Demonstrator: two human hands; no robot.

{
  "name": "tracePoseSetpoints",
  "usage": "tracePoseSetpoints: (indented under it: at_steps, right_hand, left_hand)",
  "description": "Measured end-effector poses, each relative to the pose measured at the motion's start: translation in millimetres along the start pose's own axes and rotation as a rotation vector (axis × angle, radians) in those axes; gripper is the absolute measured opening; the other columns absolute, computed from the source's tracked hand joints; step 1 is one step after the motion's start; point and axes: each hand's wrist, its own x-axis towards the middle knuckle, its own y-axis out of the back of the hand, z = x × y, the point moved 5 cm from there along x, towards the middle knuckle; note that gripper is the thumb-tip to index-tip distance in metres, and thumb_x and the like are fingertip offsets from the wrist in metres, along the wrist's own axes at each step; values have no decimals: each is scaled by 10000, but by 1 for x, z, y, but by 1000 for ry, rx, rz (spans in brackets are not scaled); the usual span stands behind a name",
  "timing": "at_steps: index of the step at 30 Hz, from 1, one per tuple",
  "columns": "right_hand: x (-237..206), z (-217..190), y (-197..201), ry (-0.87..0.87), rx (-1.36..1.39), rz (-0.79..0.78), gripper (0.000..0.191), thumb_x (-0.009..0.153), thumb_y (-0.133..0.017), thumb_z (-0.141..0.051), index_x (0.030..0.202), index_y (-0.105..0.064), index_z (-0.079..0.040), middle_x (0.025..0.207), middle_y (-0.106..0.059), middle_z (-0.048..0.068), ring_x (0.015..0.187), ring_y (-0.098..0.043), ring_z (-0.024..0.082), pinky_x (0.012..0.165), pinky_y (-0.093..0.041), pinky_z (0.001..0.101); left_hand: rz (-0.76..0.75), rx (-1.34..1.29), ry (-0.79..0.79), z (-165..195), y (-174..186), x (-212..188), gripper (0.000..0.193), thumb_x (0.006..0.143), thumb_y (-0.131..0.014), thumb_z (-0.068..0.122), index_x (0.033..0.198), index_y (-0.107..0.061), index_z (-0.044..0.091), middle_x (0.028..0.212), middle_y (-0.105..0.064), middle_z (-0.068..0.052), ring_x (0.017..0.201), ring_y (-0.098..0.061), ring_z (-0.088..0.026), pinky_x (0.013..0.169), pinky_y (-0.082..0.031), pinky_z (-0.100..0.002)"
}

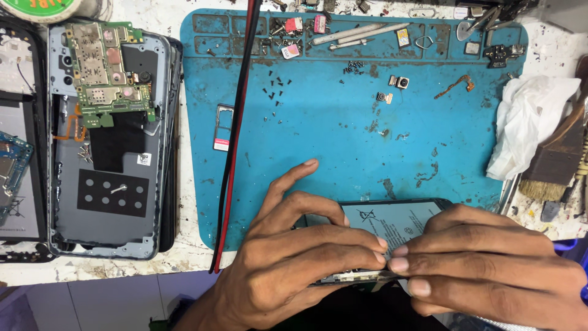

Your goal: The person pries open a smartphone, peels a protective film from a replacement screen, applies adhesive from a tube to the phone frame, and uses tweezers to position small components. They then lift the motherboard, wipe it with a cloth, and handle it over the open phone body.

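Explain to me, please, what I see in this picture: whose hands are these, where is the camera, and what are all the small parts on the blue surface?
There is one picture, taken by a camera worn on a person's head, looking down at a repair bench. No machine is here, only two bare hands. The left hand and the right hand together grip an opened phone at the near edge of a blue work mat; their fingertips meet over its lower edge.

On the mat lie tiny black screws, a card tray, two small camera modules and thin tools in the top compartments. A red and black cable runs across it.

To the left lies another opened phone back with a green circuit board resting on it. On the right are a white cloth and a brush.
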Motion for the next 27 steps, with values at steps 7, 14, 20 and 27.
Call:
tracePoseSetpoints:
  at_steps: [7,14,20,27]
  right_hand:
    - [1,-4,3,-17,-43,-35,295,858,-842,-212,1093,-716,-84,1066,-776,66,1027,-796,234,800,-638,397]
    - [-5,-3,4,-57,-60,-69,324,857,-832,-250,1129,-714,-118,1119,-776,40,1063,-785,207,839,-613,396]
    - [-7,2,4,-10,-29,-104,331,863,-835,-230,1137,-696,-108,1126,-767,74,1071,-775,223,837,-618,397]
    - [-1,2,-5,8,-24,-21,283,853,-851,-208,1079,-721,-99,1048,-782,64,1012,-794,207,744,-612,333]
  left_hand:
    - [19,-1,14,1,-5,0,179,946,-781,264,1098,-767,171,1140,-786,73,1104,-675,-137,1340,-339,-592]
    - [24,-3,11,0,-8,0,192,934,-790,295,1088,-766,182,1138,-787,77,1113,-678,-140,1344,-335,-586]
    - [18,-4,-14,-1,-3,-4,198,947,-772,297,1098,-768,169,1143,-787,73,1109,-673,-137,1346,-330,-588]
    - [19,-20,-10,-3,0,-5,183,970,-763,284,1113,-761,170,1159,-781,71,1115,-674,-135,1352,-333,-598]
